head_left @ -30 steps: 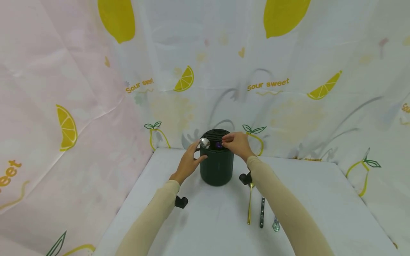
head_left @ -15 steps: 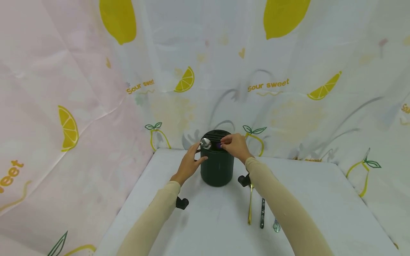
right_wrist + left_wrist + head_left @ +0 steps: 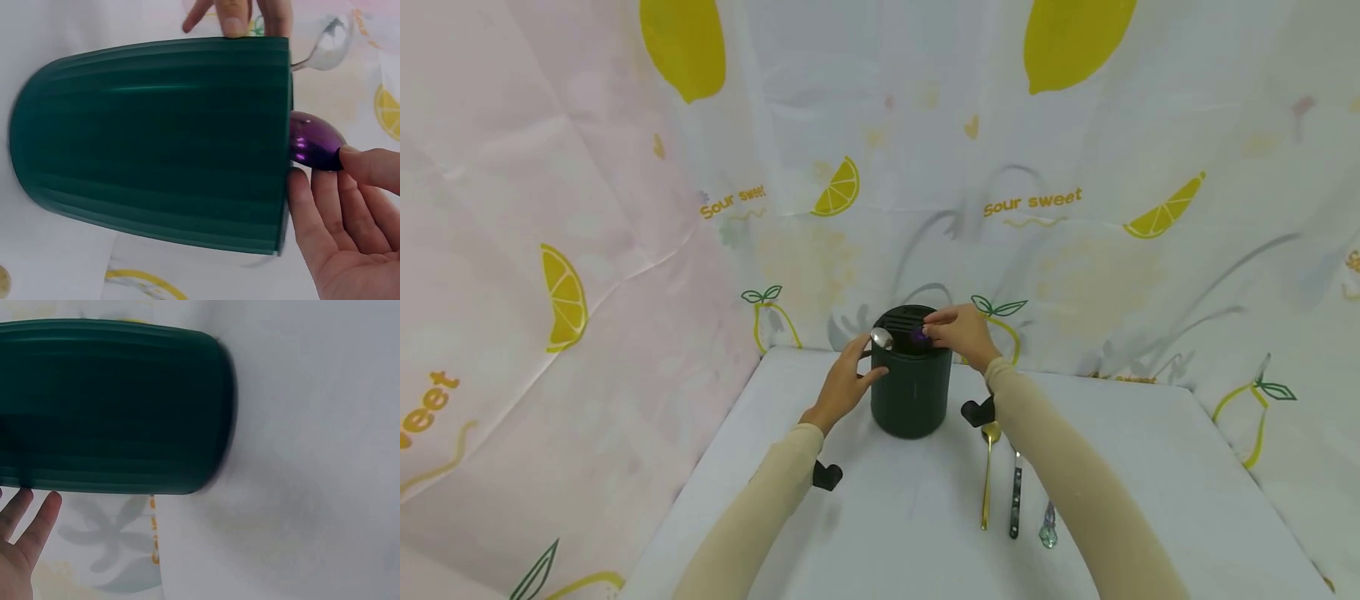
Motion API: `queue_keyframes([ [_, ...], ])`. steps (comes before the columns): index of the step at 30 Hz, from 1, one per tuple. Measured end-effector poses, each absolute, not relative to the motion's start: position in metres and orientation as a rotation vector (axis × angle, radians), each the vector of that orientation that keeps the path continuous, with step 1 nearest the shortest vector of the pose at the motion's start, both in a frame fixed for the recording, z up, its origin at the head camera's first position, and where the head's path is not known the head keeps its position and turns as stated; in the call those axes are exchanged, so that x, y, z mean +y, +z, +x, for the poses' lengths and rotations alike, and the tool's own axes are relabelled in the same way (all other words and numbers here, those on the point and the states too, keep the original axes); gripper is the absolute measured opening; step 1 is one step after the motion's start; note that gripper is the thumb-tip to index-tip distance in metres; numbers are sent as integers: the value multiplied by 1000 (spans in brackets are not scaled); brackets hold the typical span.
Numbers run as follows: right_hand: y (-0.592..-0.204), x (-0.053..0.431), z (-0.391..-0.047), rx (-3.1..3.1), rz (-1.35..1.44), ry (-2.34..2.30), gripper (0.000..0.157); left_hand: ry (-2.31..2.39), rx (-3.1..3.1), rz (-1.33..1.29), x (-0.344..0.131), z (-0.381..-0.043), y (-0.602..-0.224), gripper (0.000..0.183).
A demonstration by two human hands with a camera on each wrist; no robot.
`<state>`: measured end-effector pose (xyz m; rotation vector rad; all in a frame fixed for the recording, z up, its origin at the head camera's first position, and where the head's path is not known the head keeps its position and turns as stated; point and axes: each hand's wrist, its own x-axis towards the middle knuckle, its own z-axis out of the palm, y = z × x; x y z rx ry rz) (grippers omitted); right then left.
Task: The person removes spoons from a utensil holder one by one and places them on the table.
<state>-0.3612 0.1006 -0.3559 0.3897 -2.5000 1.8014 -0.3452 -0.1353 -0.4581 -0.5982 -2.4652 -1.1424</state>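
Note:
A dark green ribbed utensil holder (image 3: 910,396) stands upright near the back of the table. My left hand (image 3: 841,385) touches its left side near the top, fingers extended and thumb at the front. Over the opening, my right hand (image 3: 962,335) pinches the bowl of a purple spoon (image 3: 314,140) between thumb and fingers. That spoon's bowl pokes out above the rim; its handle is hidden inside the holder. A silver spoon (image 3: 882,337) leans out at the left of the opening, close to my left fingers.
On the white table (image 3: 895,517), right of the holder, lie a gold spoon (image 3: 987,483), a utensil with a dark speckled handle (image 3: 1016,504) and one with a clear greenish handle (image 3: 1048,529). My right forearm partly covers them. A lemon-printed curtain (image 3: 917,167) hangs behind.
My right hand dips slightly, then shifts a little right and up with the purple spoon's bowl. More of the gold spoon's bowl now shows. The left hand stays at the holder.

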Motion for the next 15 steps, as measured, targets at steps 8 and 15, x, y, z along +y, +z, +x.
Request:
queue_keyframes([
  [8,-336,108,-358,-2400,378,1931,25,-1127,-2457,-610,-135,-345,-459,74],
  [15,-326,110,-355,-2358,369,1958,24,-1139,-2459,-620,-136,-346,-459,74],
])
